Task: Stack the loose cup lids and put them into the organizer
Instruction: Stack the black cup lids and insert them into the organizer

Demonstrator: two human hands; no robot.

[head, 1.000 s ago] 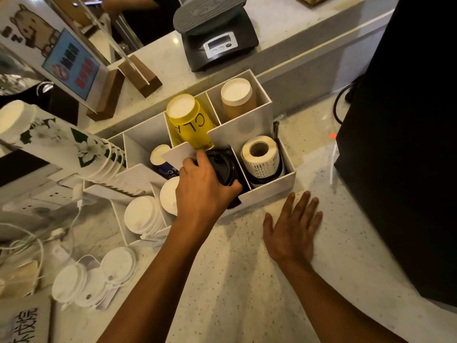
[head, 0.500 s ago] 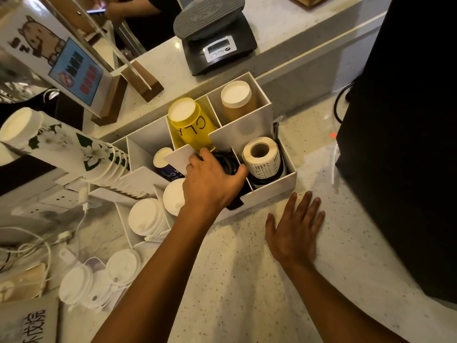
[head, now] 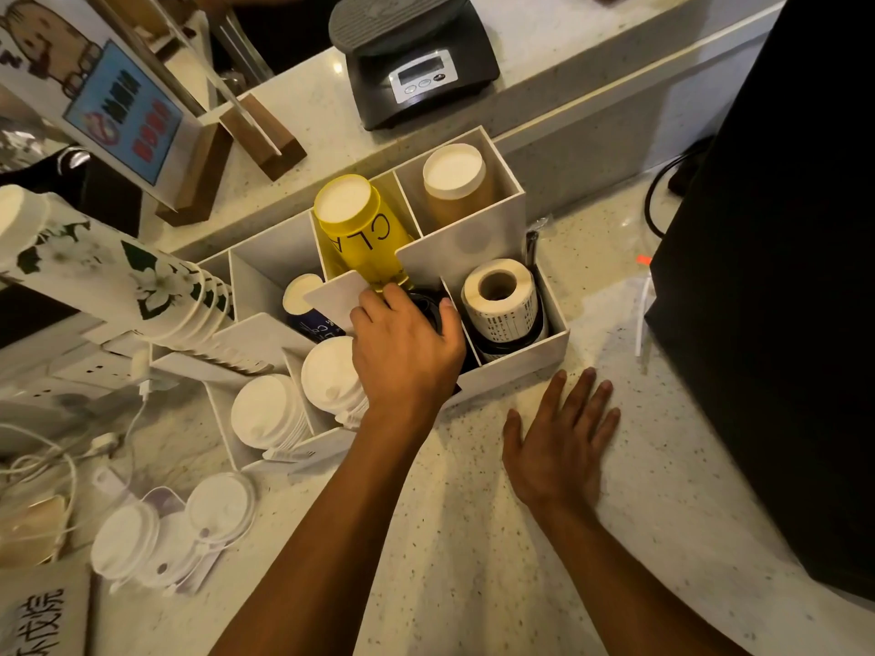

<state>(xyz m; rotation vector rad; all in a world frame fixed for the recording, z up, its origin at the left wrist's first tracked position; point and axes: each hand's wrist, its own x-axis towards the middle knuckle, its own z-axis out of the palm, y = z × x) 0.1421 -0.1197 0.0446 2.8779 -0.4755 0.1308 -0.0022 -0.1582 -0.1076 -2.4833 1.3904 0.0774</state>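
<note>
1. Organizer (head: 473, 239), a white box with many compartments, stands on the speckled counter (head: 473, 537) against the step of the higher counter behind it.
2. Black appliance (head: 781, 277) fills the right side, well apart from the organizer.
3. Digital scale (head: 416, 59) sits on the higher counter behind the organizer.
4. Flower-printed cups (head: 118, 272) lie as one long stack on their side at the left, touching the organizer's left part.
5. Left hand (head: 407, 352) reaches into a front compartment and its fingers are curled round the black lids (head: 428, 300) there (only a small dark part of them shows past the hand).
6. Right hand (head: 563, 442) lies flat on the counter just before the organizer, fingers straight and spread, holding nothing.
7. Yellow cups (head: 360, 224) and brown cups (head: 457, 182) stand upside down in the two back compartments, side by side.
8. Label roll (head: 502, 300) sits in the front right compartment, just beside the black lids.
9. White lids in the organizer (head: 293, 400) fill two front left compartments as stacks.
10. Loose white lids (head: 165, 527) lie on the counter at the lower left, overlapping each other, outside the organizer.
</note>
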